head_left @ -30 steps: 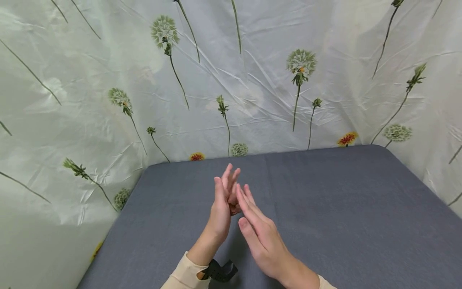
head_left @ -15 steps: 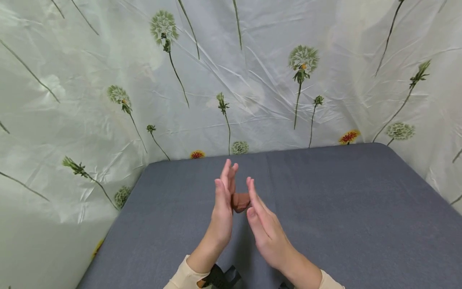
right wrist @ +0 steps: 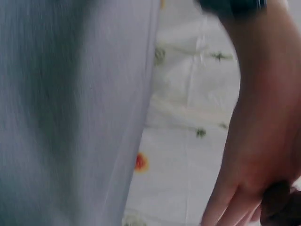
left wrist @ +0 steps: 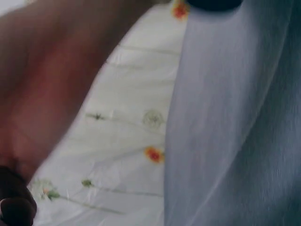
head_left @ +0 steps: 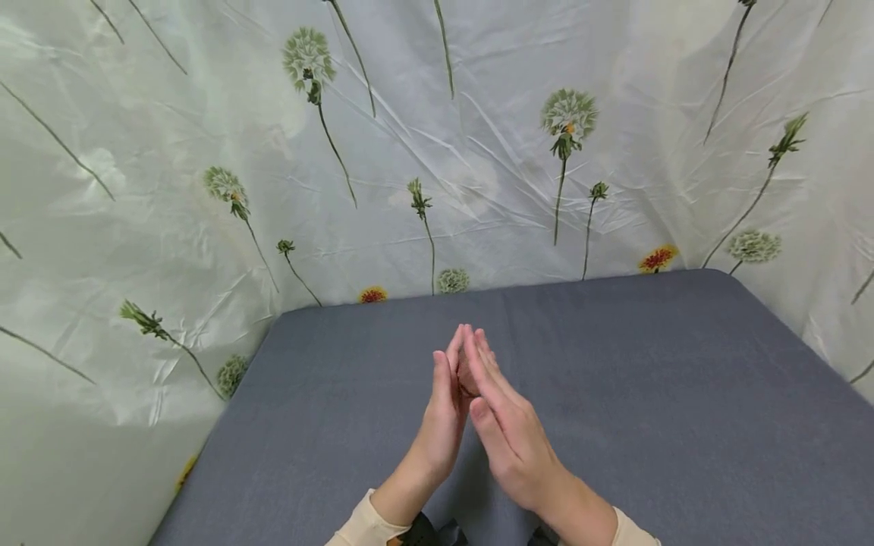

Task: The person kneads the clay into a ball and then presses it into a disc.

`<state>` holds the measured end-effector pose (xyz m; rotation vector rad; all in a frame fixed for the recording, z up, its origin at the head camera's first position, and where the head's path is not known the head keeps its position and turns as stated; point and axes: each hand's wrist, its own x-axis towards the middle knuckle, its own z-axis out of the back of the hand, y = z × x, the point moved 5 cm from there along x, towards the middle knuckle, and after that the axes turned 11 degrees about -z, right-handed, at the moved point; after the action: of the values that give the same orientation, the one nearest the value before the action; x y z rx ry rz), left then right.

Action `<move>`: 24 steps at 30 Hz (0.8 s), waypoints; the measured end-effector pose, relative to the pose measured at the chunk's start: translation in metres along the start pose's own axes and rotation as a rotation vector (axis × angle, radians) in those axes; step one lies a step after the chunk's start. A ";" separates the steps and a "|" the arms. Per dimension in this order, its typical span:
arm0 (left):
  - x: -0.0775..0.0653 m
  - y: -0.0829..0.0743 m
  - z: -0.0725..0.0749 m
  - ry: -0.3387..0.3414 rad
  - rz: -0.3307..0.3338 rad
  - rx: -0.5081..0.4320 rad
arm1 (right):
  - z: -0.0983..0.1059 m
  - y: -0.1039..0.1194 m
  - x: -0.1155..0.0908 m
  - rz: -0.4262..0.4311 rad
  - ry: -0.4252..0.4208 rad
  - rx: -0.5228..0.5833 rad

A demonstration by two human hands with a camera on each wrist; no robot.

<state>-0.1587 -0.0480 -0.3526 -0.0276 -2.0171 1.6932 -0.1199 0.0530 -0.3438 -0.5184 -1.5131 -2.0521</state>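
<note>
Both hands meet palm to palm above the middle of the grey surface, fingers pointing up and away. Between the palms sits a small reddish-brown lump [right wrist: 278, 205], mostly hidden by the fingers in the head view; what it is made of I cannot tell. My left hand [head_left: 442, 425] presses it from the left with fairly straight fingers and a raised thumb. From the other side my right hand [head_left: 515, 447] lies slanted against it, fingers extended together. At the lower left of the left wrist view, the lump appears dark beside the blurred palm [left wrist: 51, 89].
A grey cloth-covered table [head_left: 649, 394] spreads beneath the hands. Behind it and along both sides hangs a pale curtain [head_left: 492, 152] printed with dandelions. Black wrist gear [head_left: 426, 531] shows below the left sleeve.
Half a second ago the palms stood apart with the reddish-brown lump visible between them. Now the left hand has moved right and the fingertips meet, covering most of it.
</note>
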 end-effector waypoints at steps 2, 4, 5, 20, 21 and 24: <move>-0.003 -0.004 -0.006 0.035 -0.013 0.016 | 0.008 -0.008 0.005 -0.077 -0.024 0.007; -0.005 -0.010 -0.009 0.048 -0.032 0.043 | 0.011 -0.016 0.007 -0.169 -0.025 0.019; -0.006 -0.013 -0.009 0.052 -0.041 0.062 | 0.011 -0.019 0.007 -0.210 -0.017 0.025; 0.007 -0.018 0.034 -0.131 -0.066 0.137 | -0.031 -0.003 -0.017 -0.143 0.104 0.051; 0.006 -0.015 0.033 -0.127 -0.056 0.137 | -0.029 -0.001 -0.016 -0.117 0.081 0.040; 0.003 -0.005 0.025 -0.085 -0.037 0.158 | -0.022 0.001 -0.012 -0.053 0.007 0.006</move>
<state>-0.1694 -0.0710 -0.3490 0.1368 -1.9256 1.8532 -0.1095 0.0344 -0.3563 -0.4732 -1.5446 -2.0867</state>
